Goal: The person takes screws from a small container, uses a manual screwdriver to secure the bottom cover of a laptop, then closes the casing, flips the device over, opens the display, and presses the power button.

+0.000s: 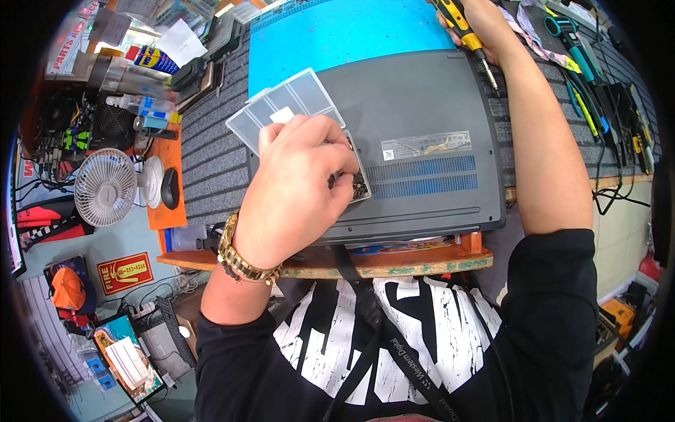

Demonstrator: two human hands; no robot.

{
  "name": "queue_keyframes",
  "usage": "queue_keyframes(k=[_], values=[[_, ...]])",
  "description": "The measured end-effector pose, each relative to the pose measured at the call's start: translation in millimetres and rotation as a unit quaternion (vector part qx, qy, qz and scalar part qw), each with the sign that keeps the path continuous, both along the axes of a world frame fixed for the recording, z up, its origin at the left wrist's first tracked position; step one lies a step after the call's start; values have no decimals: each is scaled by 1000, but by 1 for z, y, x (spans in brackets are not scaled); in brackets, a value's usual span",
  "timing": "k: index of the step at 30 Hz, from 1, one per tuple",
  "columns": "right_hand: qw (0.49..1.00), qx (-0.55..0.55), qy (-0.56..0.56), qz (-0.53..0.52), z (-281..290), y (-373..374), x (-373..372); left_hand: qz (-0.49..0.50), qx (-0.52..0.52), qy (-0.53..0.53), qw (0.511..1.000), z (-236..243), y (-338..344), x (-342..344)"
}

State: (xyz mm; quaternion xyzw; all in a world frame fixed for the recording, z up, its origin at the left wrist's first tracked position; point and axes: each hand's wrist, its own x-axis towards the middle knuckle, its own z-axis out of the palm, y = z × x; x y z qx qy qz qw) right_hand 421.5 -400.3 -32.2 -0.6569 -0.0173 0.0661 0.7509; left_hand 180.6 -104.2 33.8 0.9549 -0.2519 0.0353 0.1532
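A dark grey laptop [429, 98] lies bottom side up, partly over a bright blue mat [330, 28]. An open clear plastic compartment box [358, 181] full of small dark screws rests on the laptop's left part. My left hand [299, 179], with a gold watch at the wrist, reaches into this box with fingertips curled among the screws; whether they grip one is hidden. My right hand [481, 28] grips a yellow and black screwdriver [460, 24] above the laptop's upper right corner, its tip pointing down beside the edge.
Tools [590, 98] and cables lie along the right. A white fan [105, 184], a black mouse [169, 188], a spray can [153, 60] and electronics crowd the left. A phone [211, 88] sits at upper left. The wooden bench edge [422, 260] runs close to my body.
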Motion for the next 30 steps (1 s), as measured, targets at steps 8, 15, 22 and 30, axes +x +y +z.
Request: queue_keyframes(k=[8, 15, 22, 30], values=[[1000, -10, 4, -14, 3, 2, -3, -5, 12, -9, 1000, -1, -1, -2], [1000, -8, -3, -10, 5, 2, -5, -2, 8, -16, 1000, -1, -3, -1], [1000, -18, 8, -6, 7, 2, -6, -13, 3, -45, 999, -3, -6, -1], [1000, -22, 8, -4, 6, 0, -5, 7, -13, -28, 1000, -2, 2, 0]])
